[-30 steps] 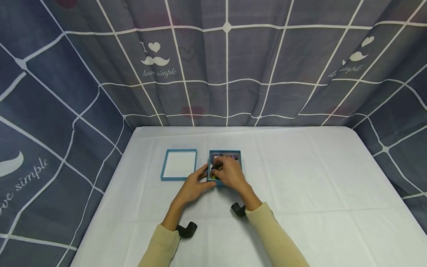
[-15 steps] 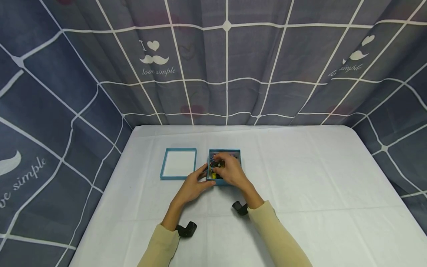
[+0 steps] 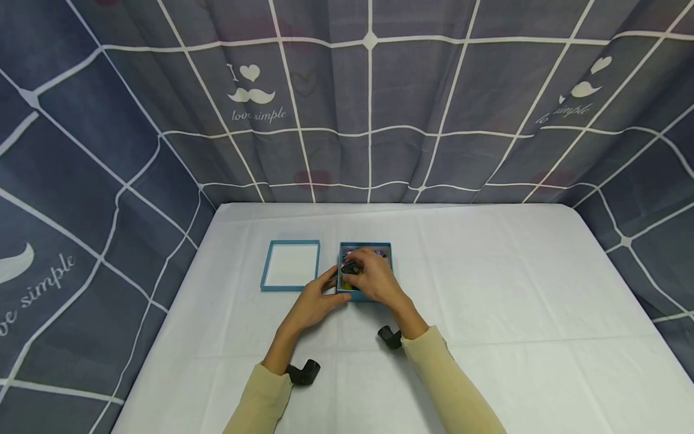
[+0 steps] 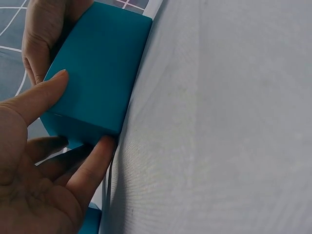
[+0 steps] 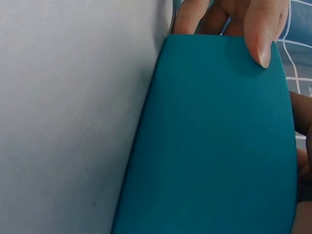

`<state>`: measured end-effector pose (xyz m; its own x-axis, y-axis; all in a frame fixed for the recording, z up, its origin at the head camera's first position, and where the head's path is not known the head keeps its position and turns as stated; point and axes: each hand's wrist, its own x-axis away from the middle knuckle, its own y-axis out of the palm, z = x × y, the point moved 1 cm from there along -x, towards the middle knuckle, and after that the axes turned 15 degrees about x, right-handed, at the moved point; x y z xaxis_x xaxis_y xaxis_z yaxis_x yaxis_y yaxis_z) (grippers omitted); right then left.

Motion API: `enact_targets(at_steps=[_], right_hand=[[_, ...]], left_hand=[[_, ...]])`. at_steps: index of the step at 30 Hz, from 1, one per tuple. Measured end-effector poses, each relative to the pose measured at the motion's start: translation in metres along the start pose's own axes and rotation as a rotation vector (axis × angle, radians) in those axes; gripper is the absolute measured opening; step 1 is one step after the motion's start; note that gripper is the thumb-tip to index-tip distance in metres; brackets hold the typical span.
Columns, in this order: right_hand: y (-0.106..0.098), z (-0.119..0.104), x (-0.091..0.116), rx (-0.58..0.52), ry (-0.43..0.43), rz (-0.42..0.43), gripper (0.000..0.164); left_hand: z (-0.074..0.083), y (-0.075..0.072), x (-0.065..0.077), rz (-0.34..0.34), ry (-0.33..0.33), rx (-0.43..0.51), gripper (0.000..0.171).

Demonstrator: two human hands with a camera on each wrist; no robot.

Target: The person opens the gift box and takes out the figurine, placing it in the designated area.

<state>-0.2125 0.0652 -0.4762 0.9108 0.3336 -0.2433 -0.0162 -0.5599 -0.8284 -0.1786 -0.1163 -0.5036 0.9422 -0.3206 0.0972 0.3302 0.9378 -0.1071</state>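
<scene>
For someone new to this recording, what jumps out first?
Likely the dark, white-gridded curtain, filling the upper head view. Next, below it: the right hand pinching a small dark object over the open teal box, the left hand touching its near left corner. A teal-edged lid lies left of the box.

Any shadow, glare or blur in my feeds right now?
Head view: items in the teal box are too small to make out; left wrist: some left-hand fingers lie in dark shadow; right wrist: white tablecloth looks dim and soft, box shows no glare.
</scene>
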Motion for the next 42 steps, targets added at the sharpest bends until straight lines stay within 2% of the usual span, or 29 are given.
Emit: enact_targets(at_steps=[10,20,24,30,33,38,42], right_hand=[[0.002,-0.002,-0.001,0.078,-0.004,-0.025,0.045],[0.005,-0.005,0.001,0.129,0.015,0.0,0.041],[0.004,-0.004,0.002,0.084,0.006,0.016,0.041],[0.003,-0.001,0.0,0.016,0.015,0.019,0.04],[0.002,-0.001,0.001,-0.029,0.028,0.025,0.039],[-0.002,-0.001,0.003,-0.124,0.04,0.038,0.039],[-0.005,0.002,0.003,-0.195,0.024,0.05,0.038]], left_hand=[[-0.003,-0.001,-0.001,0.006,0.007,-0.012,0.084],[-0.005,0.001,-0.001,0.02,0.021,0.017,0.08],[0.0,0.004,0.001,0.032,0.018,0.019,0.078],[0.03,0.007,0.011,0.023,0.002,-0.006,0.074],[0.037,0.009,0.014,0.033,0.01,-0.017,0.073],[0.036,0.01,0.014,0.045,0.018,0.008,0.072],[0.014,0.005,0.005,0.028,0.013,0.003,0.078]])
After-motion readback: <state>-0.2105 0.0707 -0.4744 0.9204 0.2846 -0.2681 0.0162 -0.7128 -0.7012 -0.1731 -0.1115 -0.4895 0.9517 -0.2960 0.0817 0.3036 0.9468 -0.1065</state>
